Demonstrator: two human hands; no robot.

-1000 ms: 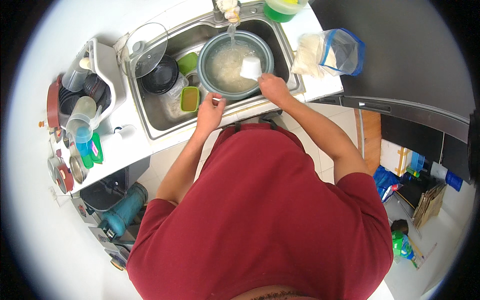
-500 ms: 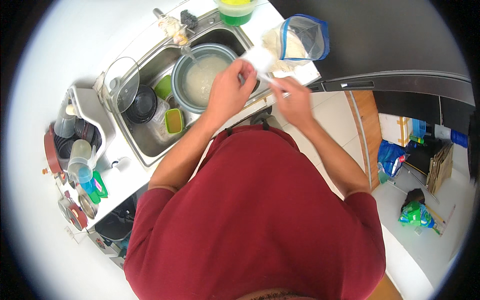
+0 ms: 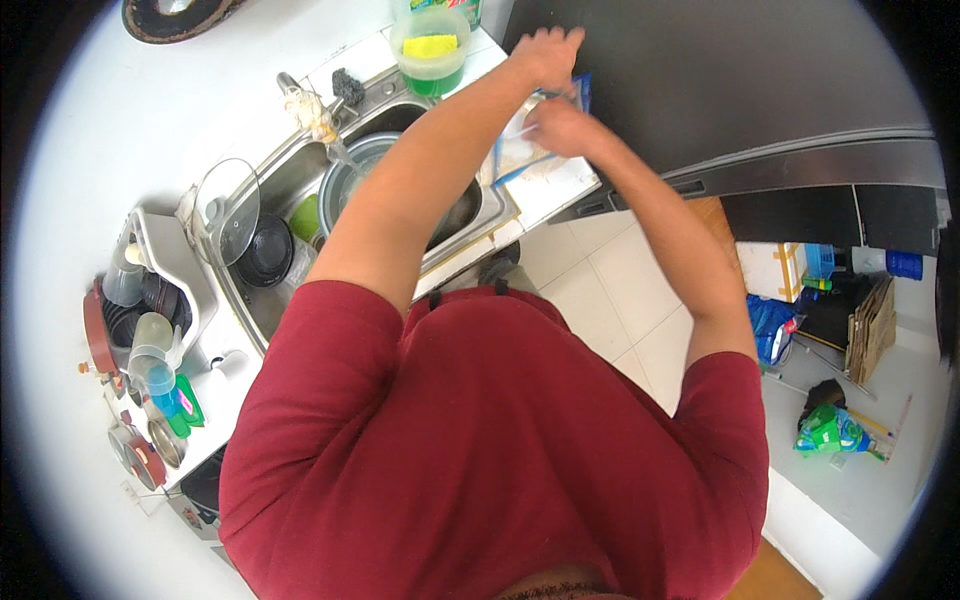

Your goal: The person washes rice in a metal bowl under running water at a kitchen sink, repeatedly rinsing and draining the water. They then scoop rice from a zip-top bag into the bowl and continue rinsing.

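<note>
Past the far side of the clear resealable bag with blue edges (image 3: 525,172), my left hand (image 3: 548,58) is stretched out with its fingers spread, somewhat blurred. Over the bag, my right hand (image 3: 562,127) is closed on a slim white handle (image 3: 522,133). It looks like part of a white scoop, whose other end I cannot make out. Pale powder (image 3: 516,152) shows at the bag. My left forearm hides much of the large grey basin (image 3: 330,205) in the sink.
The steel sink (image 3: 262,310) holds a black dish (image 3: 266,250) and a green container (image 3: 305,215). A tub of green liquid with a yellow sponge (image 3: 430,65) stands behind it. A dish rack (image 3: 185,240) and glass lid (image 3: 228,212) are left. A dark fridge (image 3: 720,90) borders the right.
My left hand has moved from above the basin's right side to beyond the bag, its arm now crossing the basin. My right hand has moved farther out over the bag, with the white handle still in it.
</note>
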